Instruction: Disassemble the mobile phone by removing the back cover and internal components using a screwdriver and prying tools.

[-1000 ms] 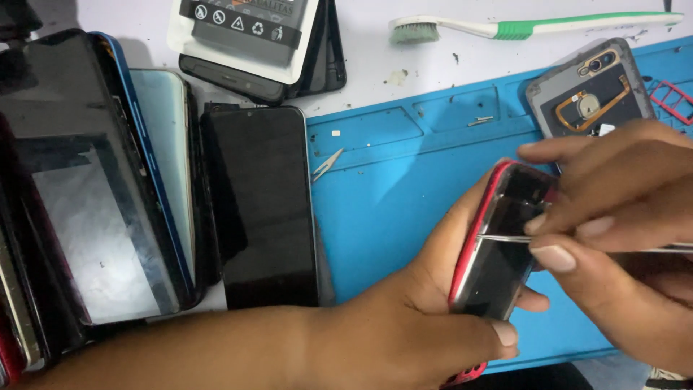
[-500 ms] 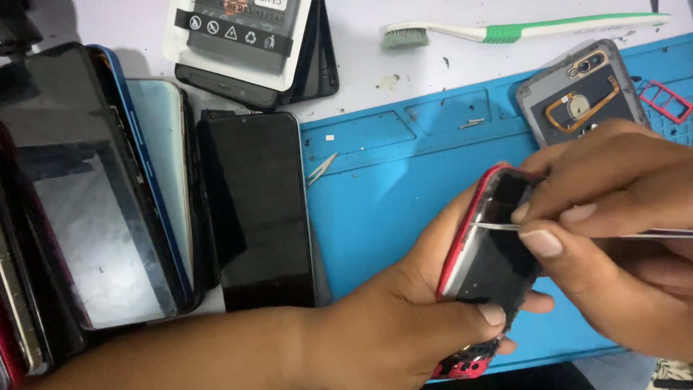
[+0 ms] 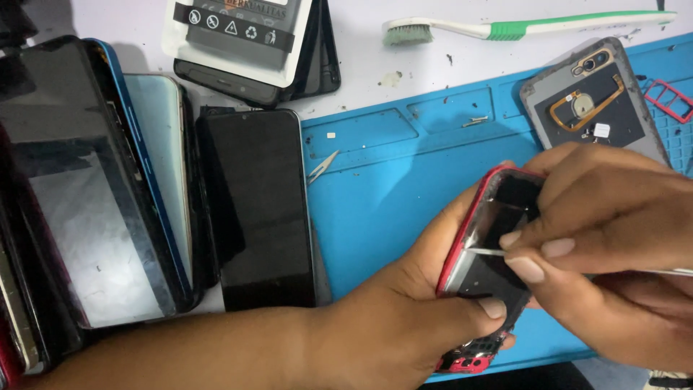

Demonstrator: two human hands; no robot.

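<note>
The left hand (image 3: 404,318) is closed around a red-framed phone (image 3: 491,253), thumb across its lower face and fingers curled behind, holding it tilted above the blue mat (image 3: 382,188) near the mat's front edge. The right hand (image 3: 613,245) pinches a thin metal tool (image 3: 485,251) between thumb and forefinger, the tip lying on the phone's open back near the left rim; the rest of the tool runs out to the right under the fingers. On the mat's far right corner lies a grey phone back (image 3: 595,101) with a camera cutout and a gold ring inside, and just beside it a small red tray (image 3: 668,97). A toothbrush (image 3: 520,27) with a green and white handle lies on the white counter (image 3: 426,65) beyond the mat. To the left, a black phone (image 3: 260,209) lies face up, partly on the mat's edge, beside a stack of screens (image 3: 86,195). A boxed battery (image 3: 238,36) rests at the top.
</note>
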